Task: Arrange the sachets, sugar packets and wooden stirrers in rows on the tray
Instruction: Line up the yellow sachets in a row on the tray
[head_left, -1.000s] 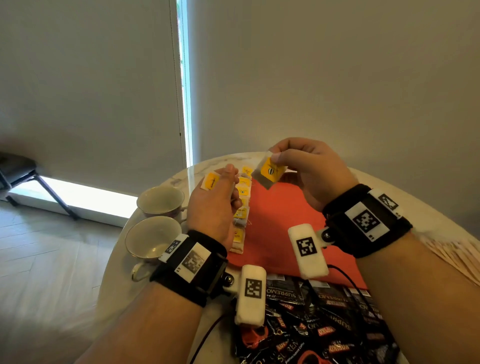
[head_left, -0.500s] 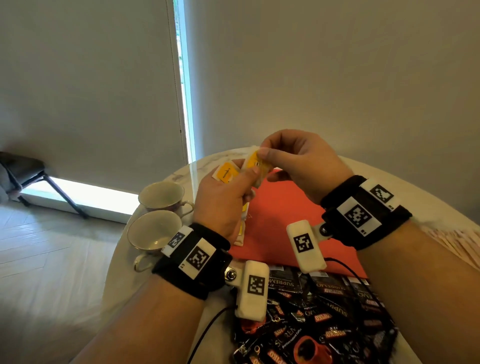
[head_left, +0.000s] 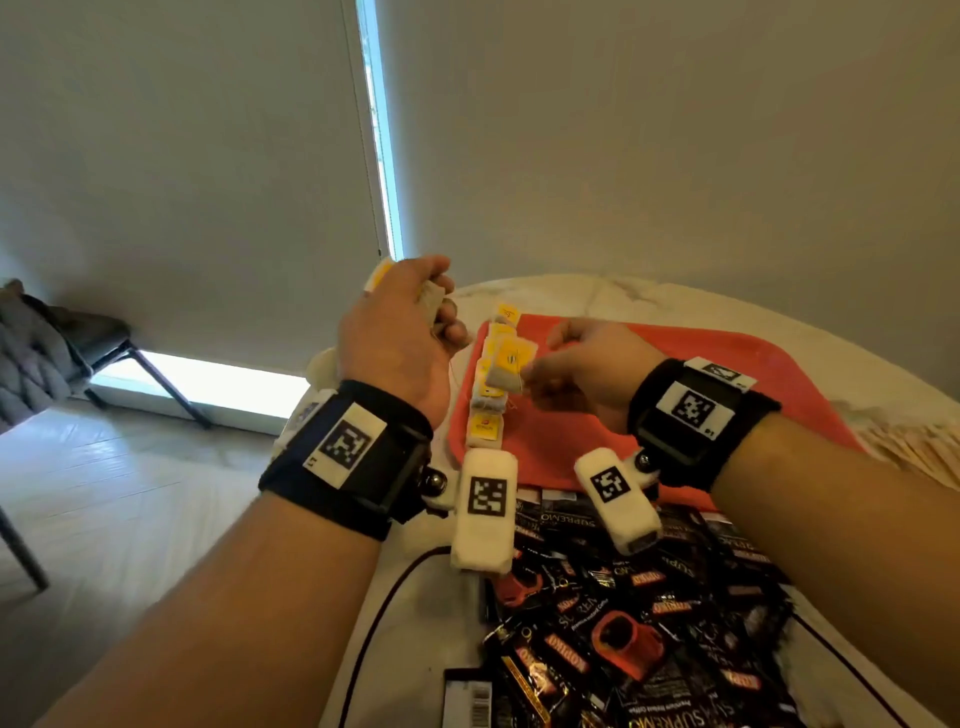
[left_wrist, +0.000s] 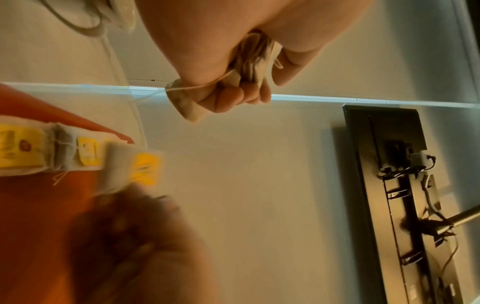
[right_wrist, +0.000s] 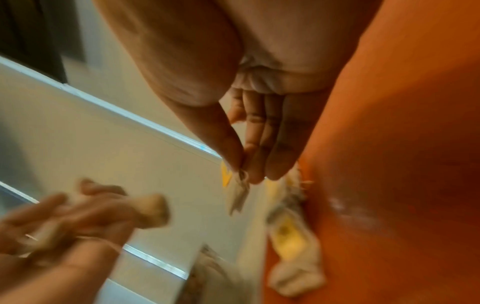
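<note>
My left hand (head_left: 434, 306) is raised left of the red tray (head_left: 701, 374) and grips a bunch of tea bags (left_wrist: 249, 65) with loose strings. My right hand (head_left: 540, 366) pinches one yellow-tagged tea bag (head_left: 509, 366) between thumb and fingers, just above a row of tea bags (head_left: 485, 415) along the tray's left edge. In the right wrist view the pinched tea bag (right_wrist: 237, 193) hangs from my fingertips (right_wrist: 255, 174) beside that row (right_wrist: 288, 234). A pile of black coffee sachets (head_left: 649, 623) lies near me.
Wooden stirrers (head_left: 924, 441) lie at the right of the round white table (head_left: 597, 296). A cup (head_left: 322, 366) peeks out behind my left wrist. A cable (head_left: 384, 597) runs over the table's near side. A chair (head_left: 62, 343) stands on the floor to the left.
My hands were together in the air with the tea bags. They have parted: the right hand has come down to the tray's row with one tea bag, the left stays raised with the bunch.
</note>
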